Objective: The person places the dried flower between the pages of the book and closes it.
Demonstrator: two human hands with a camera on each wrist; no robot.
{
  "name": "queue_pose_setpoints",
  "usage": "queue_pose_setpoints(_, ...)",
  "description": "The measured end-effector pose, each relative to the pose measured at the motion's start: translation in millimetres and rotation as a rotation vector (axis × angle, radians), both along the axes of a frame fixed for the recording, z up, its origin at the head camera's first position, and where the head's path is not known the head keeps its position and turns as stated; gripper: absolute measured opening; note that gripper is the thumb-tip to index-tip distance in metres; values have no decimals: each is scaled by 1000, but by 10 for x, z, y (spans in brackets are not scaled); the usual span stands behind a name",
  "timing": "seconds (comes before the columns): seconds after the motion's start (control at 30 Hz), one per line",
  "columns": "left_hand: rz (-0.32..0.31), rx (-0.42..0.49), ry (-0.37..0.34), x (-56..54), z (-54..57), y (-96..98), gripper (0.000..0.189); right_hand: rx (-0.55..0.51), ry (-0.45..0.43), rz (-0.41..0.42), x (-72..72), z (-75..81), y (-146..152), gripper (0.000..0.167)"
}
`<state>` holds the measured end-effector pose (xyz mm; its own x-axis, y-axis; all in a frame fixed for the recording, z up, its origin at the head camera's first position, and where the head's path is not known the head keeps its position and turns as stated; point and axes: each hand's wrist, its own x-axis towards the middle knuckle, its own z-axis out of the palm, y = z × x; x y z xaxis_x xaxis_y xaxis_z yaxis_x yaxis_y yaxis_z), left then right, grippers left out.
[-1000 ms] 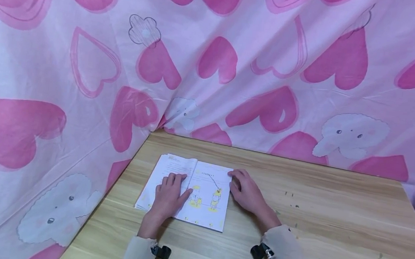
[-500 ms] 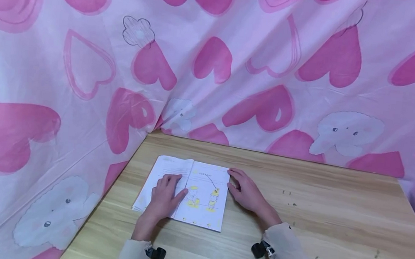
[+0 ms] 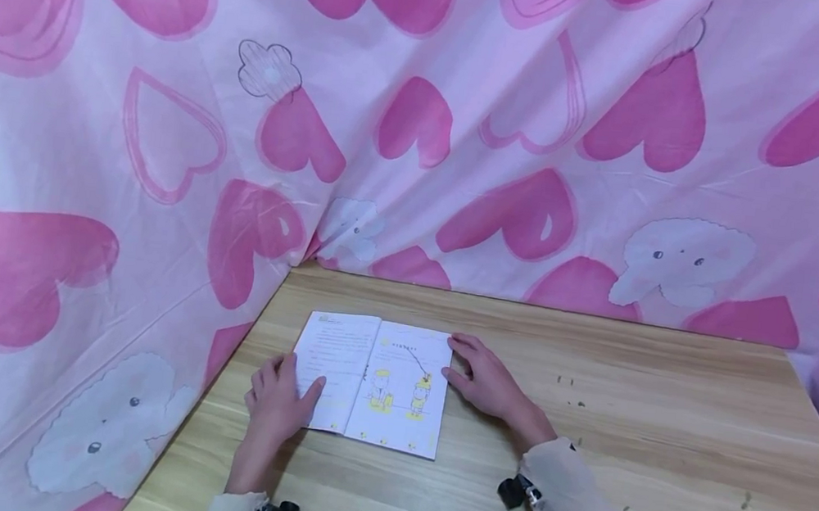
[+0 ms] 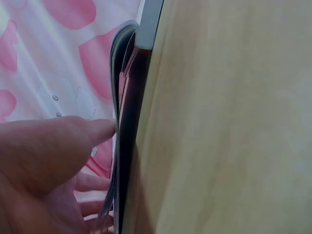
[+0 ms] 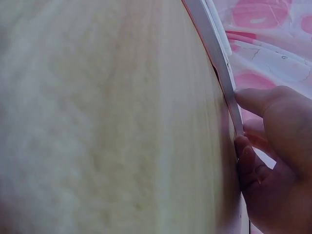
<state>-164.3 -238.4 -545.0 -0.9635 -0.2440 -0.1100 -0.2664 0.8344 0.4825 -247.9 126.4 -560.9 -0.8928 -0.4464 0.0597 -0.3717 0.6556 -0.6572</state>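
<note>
An open book [image 3: 393, 428] lies on the wooden table, with printed text on its left page and yellow line drawings on its right page. My left hand [image 3: 273, 404] holds the book's left edge, its thumb over the page and its fingers along the side. The left wrist view shows the pages curving upward near that thumb [image 4: 100, 130]. At the upper right, my right hand [image 3: 489, 385] grips the book's edge between thumb and fingers. Curled fingers [image 5: 253, 165] appear at that edge in the right wrist view.
The wooden table [image 3: 630, 425] extends to the right of the book, with a few small dark marks on it. A pink heart-patterned cloth [image 3: 512, 117] hangs along its left and back edges. Both wrists carry small black cameras [image 3: 511, 492].
My left hand has moved left from the middle of the book to its left edge, uncovering the left page's text. The right hand stays at the right edge.
</note>
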Motion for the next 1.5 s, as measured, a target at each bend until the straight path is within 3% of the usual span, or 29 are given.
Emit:
queue_pose_setpoints(0.13, -50, -23, 56, 30, 18, 6, 80, 11, -2, -6, 6, 16, -6, 66)
queue_pose_setpoints(0.3, -58, -7, 107, 10, 34, 27, 81, 29, 6, -4, 10, 10, -15, 66)
queue_pose_setpoints(0.5, -111, 241, 243, -63, 52, 116, 73, 24, 20, -3, 26, 0, -32, 66)
queue_pose_setpoints(0.63, -133, 358, 207, -62, 29, 307, 70, 22, 25, 0, 24, -15, -31, 65)
queue_pose_setpoints(0.83, -164, 324, 248, 19, 41, 582, 71, 14, 18, -1, 34, -17, -31, 66)
queue_pose_setpoints(1.03, -175, 247, 304, 139, 187, 684, 75, 12, 10, -9, 40, -7, -14, 66)
queue_pose_setpoints(1.17, -250, 217, 406, 198, 283, 709, 63, 19, -1, -13, 34, -4, -6, 66)
queue_pose_setpoints(1.33, -379, 248, 541, 218, 361, 792, 54, 22, -21, -26, 34, -8, 5, 66)
queue_pose_setpoints(1.5, -453, 297, 496, 233, 376, 928, 52, 14, -20, -19, 33, -25, -3, 67)
